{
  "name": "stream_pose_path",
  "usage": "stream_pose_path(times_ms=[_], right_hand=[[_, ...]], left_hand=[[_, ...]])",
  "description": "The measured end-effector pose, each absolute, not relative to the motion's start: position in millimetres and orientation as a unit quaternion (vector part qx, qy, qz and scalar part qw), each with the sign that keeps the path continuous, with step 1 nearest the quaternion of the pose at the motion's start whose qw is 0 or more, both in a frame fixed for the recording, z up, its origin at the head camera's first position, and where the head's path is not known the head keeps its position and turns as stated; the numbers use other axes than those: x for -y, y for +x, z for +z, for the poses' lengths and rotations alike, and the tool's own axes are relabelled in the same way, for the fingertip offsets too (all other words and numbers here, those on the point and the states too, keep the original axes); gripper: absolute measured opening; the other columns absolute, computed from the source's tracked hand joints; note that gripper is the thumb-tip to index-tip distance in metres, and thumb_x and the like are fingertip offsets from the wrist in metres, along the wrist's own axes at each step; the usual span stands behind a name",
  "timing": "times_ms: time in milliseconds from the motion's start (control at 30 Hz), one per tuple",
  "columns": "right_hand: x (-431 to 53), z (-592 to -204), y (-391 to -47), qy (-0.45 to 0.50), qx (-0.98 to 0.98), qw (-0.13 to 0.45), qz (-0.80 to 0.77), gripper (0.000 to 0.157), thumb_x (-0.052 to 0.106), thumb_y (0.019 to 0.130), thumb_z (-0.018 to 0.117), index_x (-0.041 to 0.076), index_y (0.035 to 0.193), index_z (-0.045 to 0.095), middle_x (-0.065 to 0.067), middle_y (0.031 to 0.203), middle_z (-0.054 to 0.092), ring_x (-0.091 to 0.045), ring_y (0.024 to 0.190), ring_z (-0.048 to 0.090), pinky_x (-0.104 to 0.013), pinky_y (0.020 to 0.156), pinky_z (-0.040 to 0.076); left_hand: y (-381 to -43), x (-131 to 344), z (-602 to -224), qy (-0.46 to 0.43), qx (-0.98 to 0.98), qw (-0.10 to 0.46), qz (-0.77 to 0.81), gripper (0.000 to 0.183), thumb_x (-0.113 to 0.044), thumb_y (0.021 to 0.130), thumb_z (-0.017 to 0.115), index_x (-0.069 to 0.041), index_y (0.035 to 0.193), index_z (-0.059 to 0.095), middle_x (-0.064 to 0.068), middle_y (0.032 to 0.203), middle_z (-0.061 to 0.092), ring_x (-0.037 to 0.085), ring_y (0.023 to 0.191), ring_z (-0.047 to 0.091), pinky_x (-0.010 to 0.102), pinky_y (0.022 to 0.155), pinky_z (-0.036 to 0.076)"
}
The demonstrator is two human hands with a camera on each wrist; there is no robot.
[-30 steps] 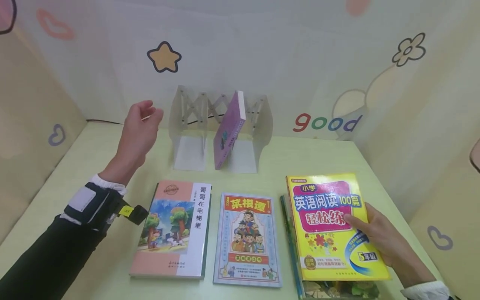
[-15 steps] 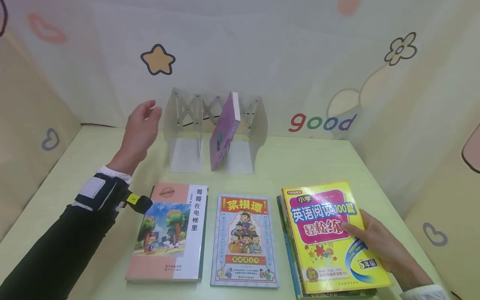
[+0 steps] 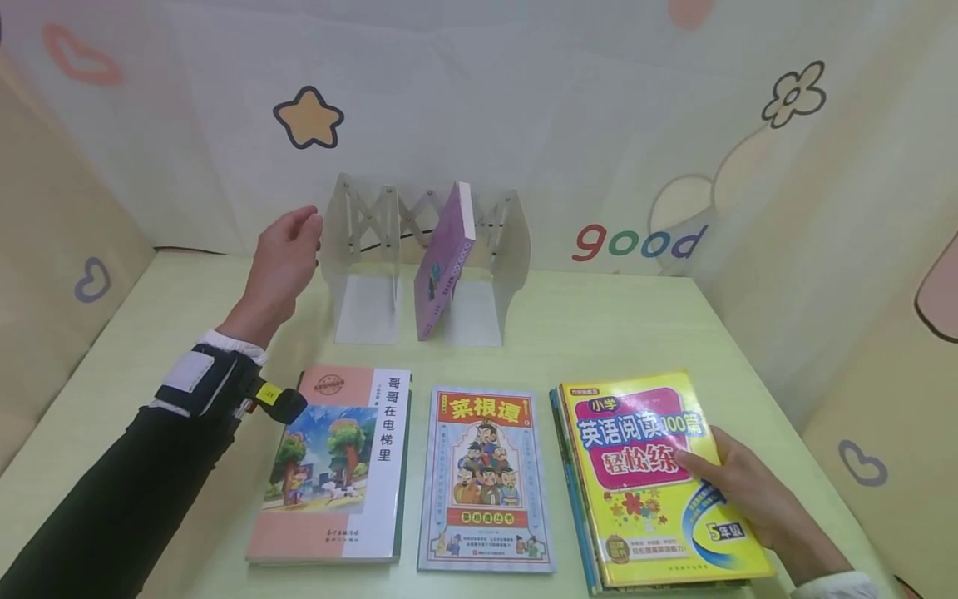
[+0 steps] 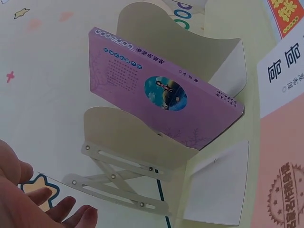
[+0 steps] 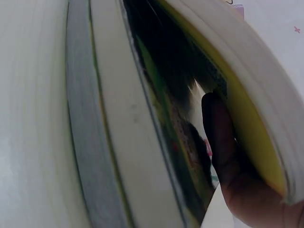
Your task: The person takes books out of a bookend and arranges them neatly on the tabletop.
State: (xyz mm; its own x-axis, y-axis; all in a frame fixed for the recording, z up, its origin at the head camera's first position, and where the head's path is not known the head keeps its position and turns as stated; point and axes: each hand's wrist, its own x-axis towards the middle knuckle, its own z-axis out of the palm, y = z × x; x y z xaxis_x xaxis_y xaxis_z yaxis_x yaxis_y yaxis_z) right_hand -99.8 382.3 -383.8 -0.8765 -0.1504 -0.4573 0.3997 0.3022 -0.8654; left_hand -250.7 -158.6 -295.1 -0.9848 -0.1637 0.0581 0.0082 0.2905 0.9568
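My right hand [image 3: 752,491] grips a yellow English reading workbook [image 3: 644,532] by its right edge, thumb on the cover and fingers underneath. That workbook lies low over a stack of books [image 3: 575,491]; in the right wrist view a gap shows between the workbook [image 5: 259,137] and the top book of the stack [image 5: 137,123], with a finger inside it. My left hand [image 3: 280,262] hovers beside the left end of a white folding book rack [image 3: 367,309], fingers loosely bent and holding nothing. A purple book [image 3: 445,262] leans tilted in the rack, its cover [image 4: 128,80] facing the left wrist camera.
A pink and white book [image 3: 329,466] lies flat at the front left of the pale table [image 3: 614,324]. A blue book with an orange title band [image 3: 486,482] lies flat in the middle. A printed fabric wall [image 3: 479,100] stands behind the rack.
My right hand has lowered the yellow workbook onto the stack and shifted it left, covering the book below. The left hand stays beside the rack. The head view has shifted slightly.
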Motion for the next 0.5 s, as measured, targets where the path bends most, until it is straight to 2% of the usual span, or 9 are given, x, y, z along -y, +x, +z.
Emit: stream_pose_path(times_ms=[300,500], right_hand=[[-376,-384,-100,0.092,-0.786,0.229,-0.567,0.077,0.038,0.095,0.057,0.003,0.146,0.012,-0.022,0.103,0.066,-0.043,0.085,0.066,-0.053,0.071,0.052],[-368,-378,-101,0.114,-0.84,0.202,-0.49,0.082,0.045,0.089,0.063,0.001,0.144,0.021,-0.018,0.094,0.067,-0.037,0.075,0.069,-0.046,0.066,0.055]], left_hand=[[-254,159,-300,0.059,0.807,0.064,-0.584,0.065,-0.049,0.1,0.034,-0.014,0.154,0.029,0.01,0.149,0.038,0.027,0.128,0.041,0.039,0.102,0.039],[-256,157,-302,0.055,0.804,0.068,-0.588,0.063,-0.051,0.099,0.035,-0.013,0.149,0.041,0.009,0.144,0.045,0.025,0.129,0.045,0.04,0.102,0.039]])
